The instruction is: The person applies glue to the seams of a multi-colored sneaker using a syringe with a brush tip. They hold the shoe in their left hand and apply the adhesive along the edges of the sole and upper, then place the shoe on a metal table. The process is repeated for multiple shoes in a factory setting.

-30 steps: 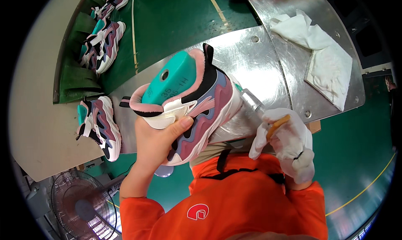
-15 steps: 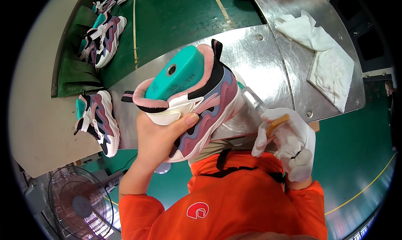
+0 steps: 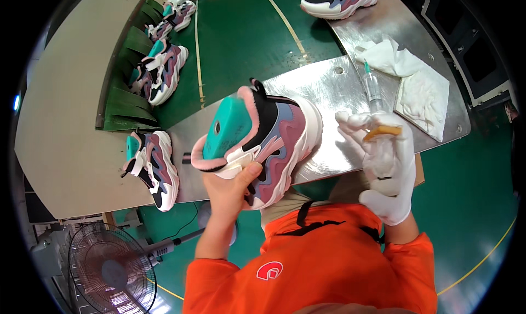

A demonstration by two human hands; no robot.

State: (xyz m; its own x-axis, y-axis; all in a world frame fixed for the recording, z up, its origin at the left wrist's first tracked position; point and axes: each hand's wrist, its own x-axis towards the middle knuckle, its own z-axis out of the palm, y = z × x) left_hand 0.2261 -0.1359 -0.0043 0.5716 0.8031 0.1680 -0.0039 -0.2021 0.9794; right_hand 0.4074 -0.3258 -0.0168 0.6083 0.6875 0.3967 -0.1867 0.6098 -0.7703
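Observation:
My bare left hand (image 3: 227, 191) grips a sneaker (image 3: 276, 144) in purple, pink, black and white, its thumb pressed on the white strap. The shoe is tilted, with its white sole turned toward the right. A teal shoe last (image 3: 224, 128) fills its opening. To the right, my right hand (image 3: 389, 166) wears a white glove with a yellow-orange rubber piece around a finger. Its fingers close on a clear syringe (image 3: 372, 89) with a green tip. That tip points away from me, apart from the shoe.
A similar sneaker (image 3: 159, 169) stands on the beige board at left; several more line the green flaps behind it. Another shoe (image 3: 339, 2) sits at the far right. White cloths (image 3: 424, 98) lie on the metal table (image 3: 323, 84). A fan (image 3: 114, 273) stands lower left.
My right hand has drawn the syringe away from the sneaker's sole and turned its tip forward. The sneaker has tilted slightly in my left hand. The whole view has shifted.

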